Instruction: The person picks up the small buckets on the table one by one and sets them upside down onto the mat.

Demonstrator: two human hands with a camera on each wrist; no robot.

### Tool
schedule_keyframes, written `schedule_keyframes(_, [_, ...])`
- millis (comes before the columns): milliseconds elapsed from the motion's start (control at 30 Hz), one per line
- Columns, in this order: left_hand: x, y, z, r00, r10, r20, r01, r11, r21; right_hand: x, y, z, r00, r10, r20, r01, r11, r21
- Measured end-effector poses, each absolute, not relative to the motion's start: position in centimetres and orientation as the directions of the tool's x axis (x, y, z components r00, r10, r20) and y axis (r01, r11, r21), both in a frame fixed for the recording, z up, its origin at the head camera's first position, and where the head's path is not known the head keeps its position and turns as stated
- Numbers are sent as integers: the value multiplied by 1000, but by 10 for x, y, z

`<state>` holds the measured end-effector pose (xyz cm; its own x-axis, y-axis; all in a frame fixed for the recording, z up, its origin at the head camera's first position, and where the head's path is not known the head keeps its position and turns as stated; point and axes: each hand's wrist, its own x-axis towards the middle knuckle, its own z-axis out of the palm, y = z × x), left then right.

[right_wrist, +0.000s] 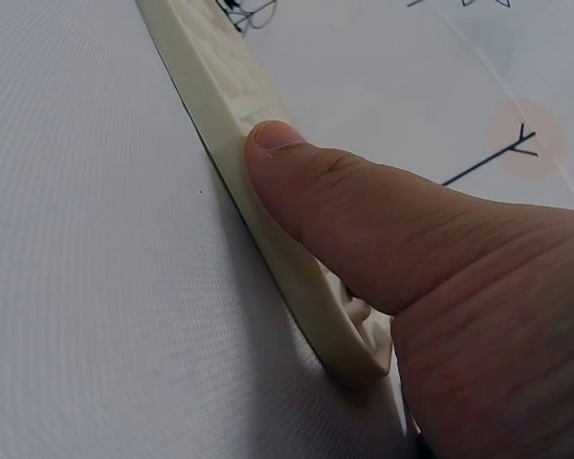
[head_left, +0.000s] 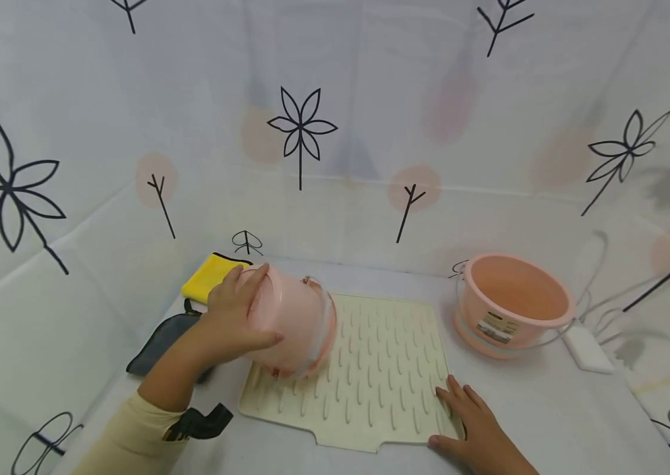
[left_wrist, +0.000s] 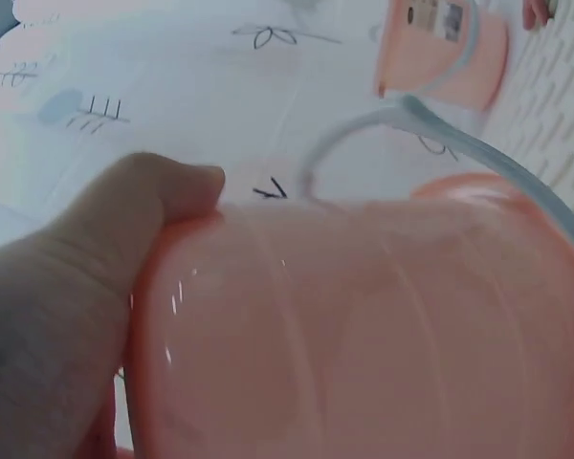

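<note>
The person's left grip [head_left: 234, 323] holds a glossy pale-pink round plastic bucket [head_left: 299, 323] by its base end, the thumb and the fingers clasped about it. This bucket is tilted on its side over the left part of a cream-coloured flat mat with raised ridges [head_left: 382, 369], and its mouth is turned to the right. Whether it touches the mat, I cannot tell. Its greyish curved handle [left_wrist: 407, 112] stands out from the mouth end. The right grip [head_left: 471, 422] has its fingers spread and touches the mat at the near right corner.

In my judgement, the step in hand is handling the tilted bucket while the mat is steadied. The next move seems to call for a firm hold at the base and for care that the handle does not catch the mat.

Counting outward, there are two pink buckets, the second one [head_left: 527, 330] upright at the right with a label; one mat; one yellow cloth with black edging [head_left: 207, 277]; one dark grey flat pouch-like article [head_left: 159, 346], partly hidden by the forearm; and one white flat block [head_left: 587, 346], all on one white surface [head_left: 572, 422].
</note>
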<state>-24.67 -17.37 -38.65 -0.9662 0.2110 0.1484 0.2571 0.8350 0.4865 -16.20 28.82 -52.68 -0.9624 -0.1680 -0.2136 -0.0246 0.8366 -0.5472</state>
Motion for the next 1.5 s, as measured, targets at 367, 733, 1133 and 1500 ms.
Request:
schedule_keyframes(367, [-249, -134, -380, -982, 174, 74, 189, 912, 365, -162, 287, -528, -965, -183, -189, -51, 834, -549])
schedule_keyframes(733, [-257, -103, -377, -969, 225, 103, 246, 924, 293, -166, 289, -524, -967, -181, -178, -57, 838, -543])
schedule_keyframes(1133, [-261, -84, -382, -964, 259, 55, 264, 935, 237, -163, 288, -527, -969, -166, -183, -42, 841, -539])
schedule_keyframes(1500, [-281, -84, -384, -954, 301, -3, 294, 932, 212, -163, 288, -528, -967, -178, -180, -50, 832, -552])
